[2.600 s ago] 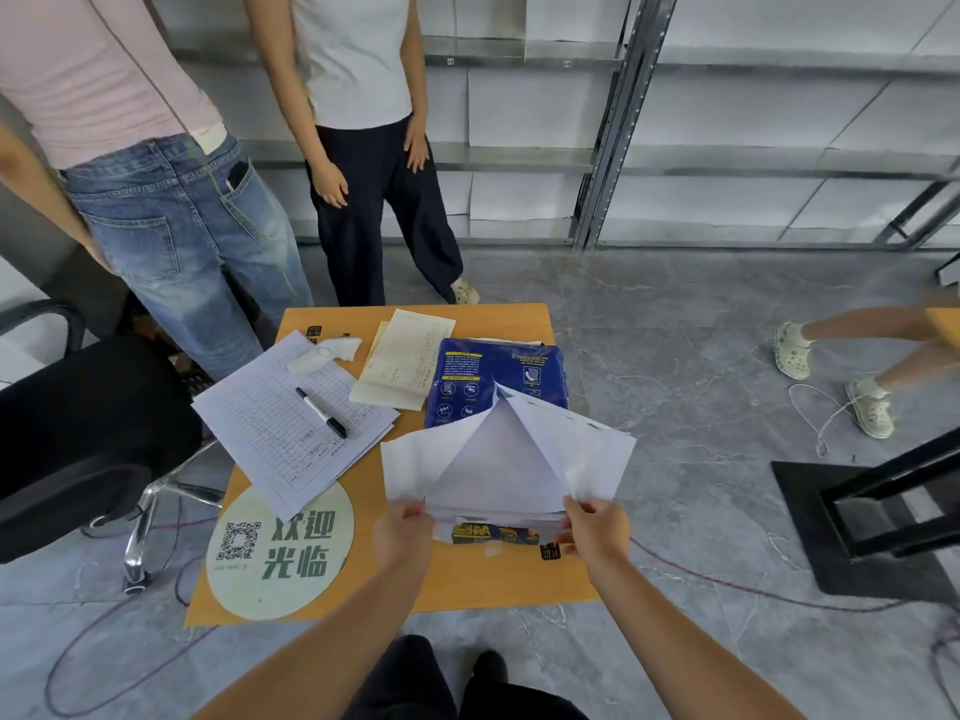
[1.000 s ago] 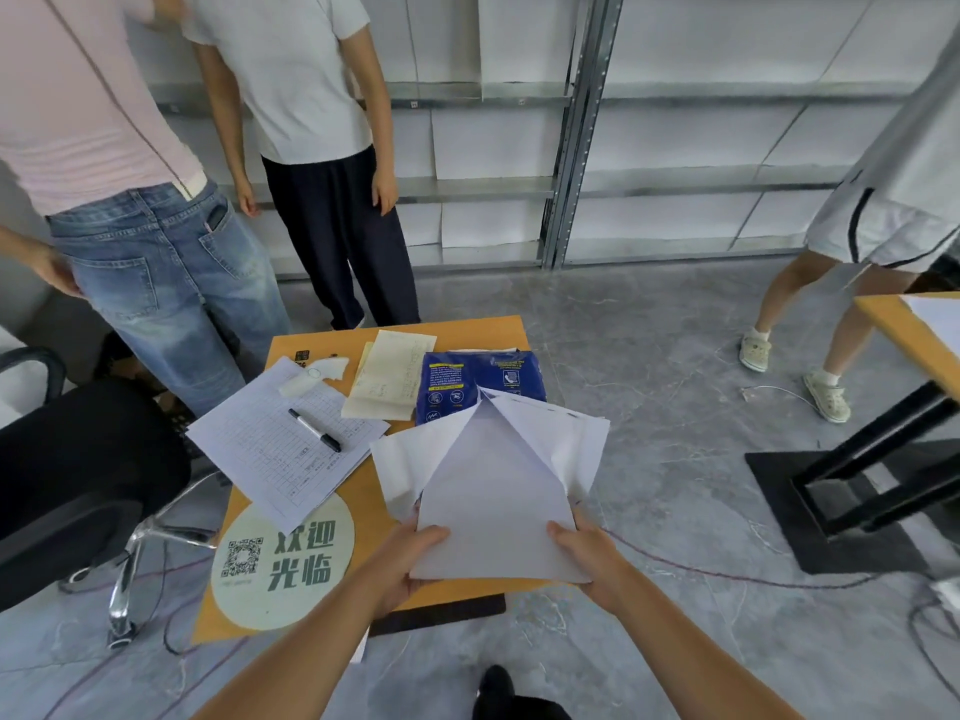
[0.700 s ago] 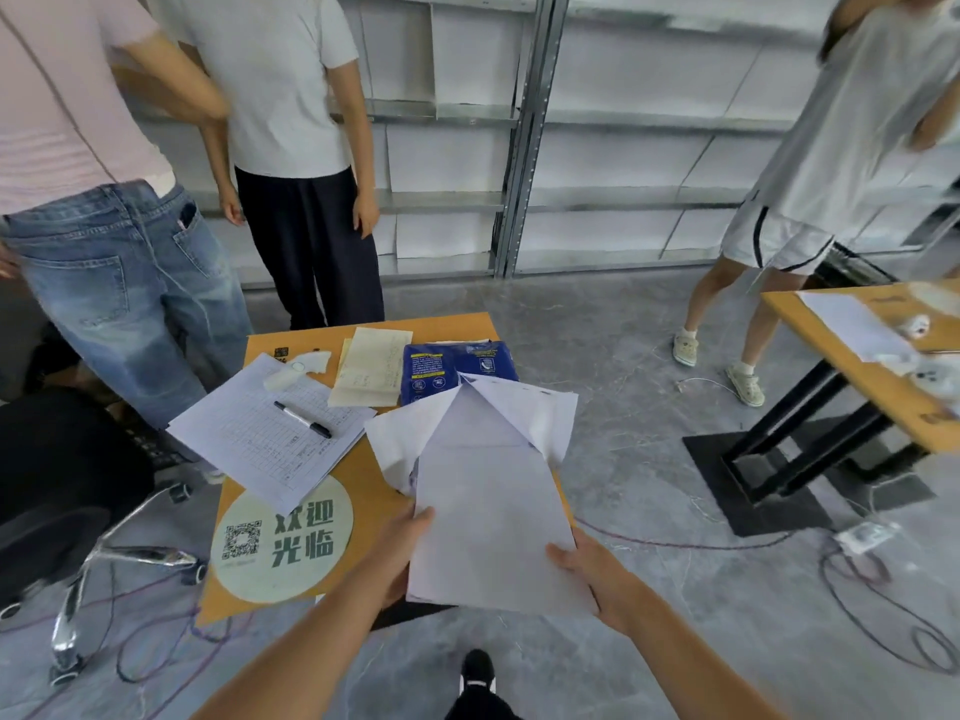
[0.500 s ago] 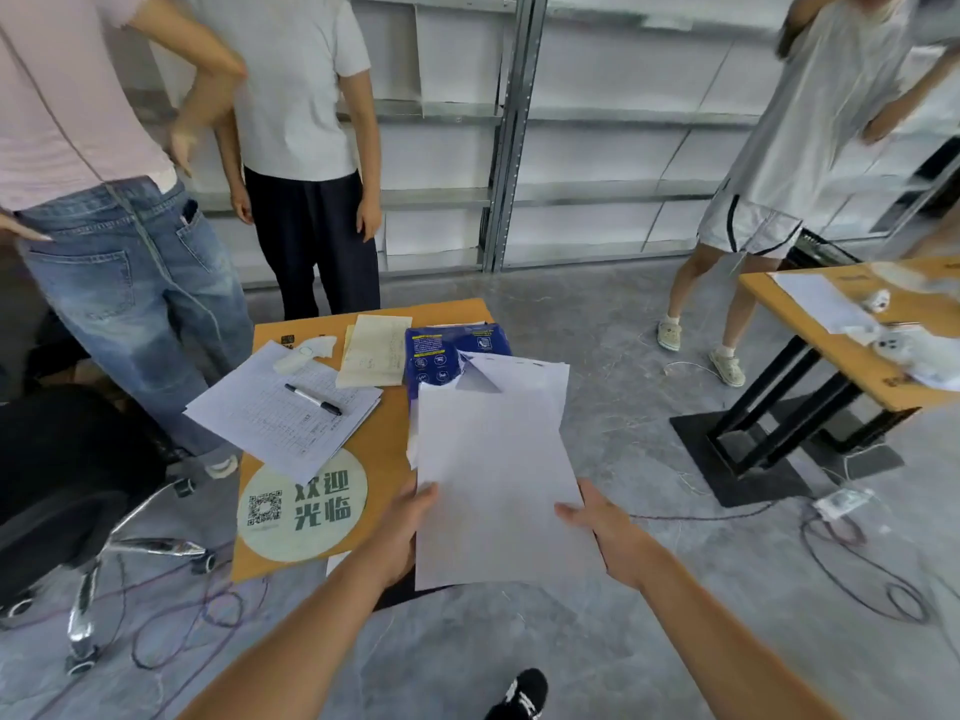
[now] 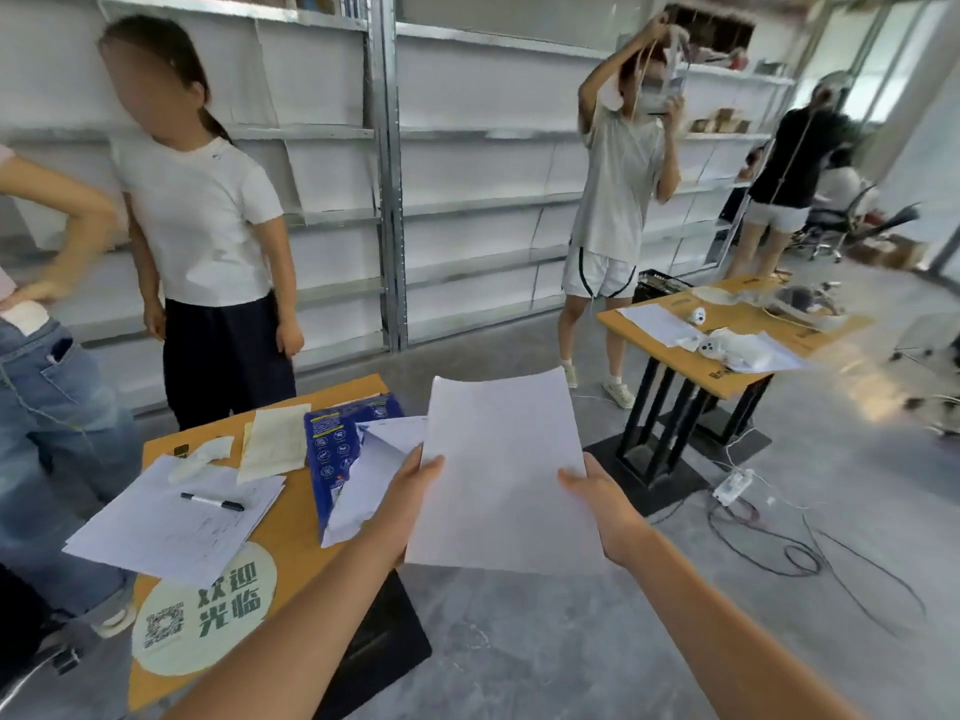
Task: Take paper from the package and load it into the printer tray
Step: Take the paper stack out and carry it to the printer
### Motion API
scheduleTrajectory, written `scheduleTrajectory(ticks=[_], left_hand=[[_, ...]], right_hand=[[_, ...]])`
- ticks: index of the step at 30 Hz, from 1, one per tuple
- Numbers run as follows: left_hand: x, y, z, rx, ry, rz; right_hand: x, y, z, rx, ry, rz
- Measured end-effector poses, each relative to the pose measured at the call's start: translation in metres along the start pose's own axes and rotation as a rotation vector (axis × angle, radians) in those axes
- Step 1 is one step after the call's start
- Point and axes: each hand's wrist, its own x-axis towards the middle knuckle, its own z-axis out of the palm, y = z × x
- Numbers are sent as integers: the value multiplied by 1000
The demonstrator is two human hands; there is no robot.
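Note:
A stack of white paper (image 5: 501,470) is held flat in the air, to the right of the orange table (image 5: 298,517). My left hand (image 5: 410,491) grips its left edge and my right hand (image 5: 597,504) grips its right edge. The blue paper package (image 5: 337,444) lies on the table with its white wrapper flaps torn open, just left of the stack. No printer or tray shows in the view.
Printed sheets with a black pen (image 5: 213,502), a folded note and a round green sign (image 5: 205,613) lie on the table. Two people stand at its far left. A second orange table (image 5: 727,330) with white items stands right, people beyond it. Cables (image 5: 779,543) cross the floor.
The paper stack has come out of the package and moved right, off the table. My view has lifted and turned right, bringing the second table and more people into sight.

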Motion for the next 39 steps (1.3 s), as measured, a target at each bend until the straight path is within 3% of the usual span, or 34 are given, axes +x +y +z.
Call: scheduleTrajectory(ticks=[5, 10, 20, 28, 39], left_hand=[[-2, -6, 117, -1, -277, 30], [-20, -19, 225, 45, -446, 46], [-87, -55, 366, 139, -778, -81], [-161, -93, 408, 199, -1143, -179], [-305, -135, 396, 288, -1666, -312]], right_hand=[[-67, -19, -111, 56, 222, -64], [-138, -24, -198, 56, 441, -128], [-289, 25, -279, 224, 816, -173], [-405, 64, -257, 315, 1152, -179], [-552, 128, -111, 418, 1714, -195]])
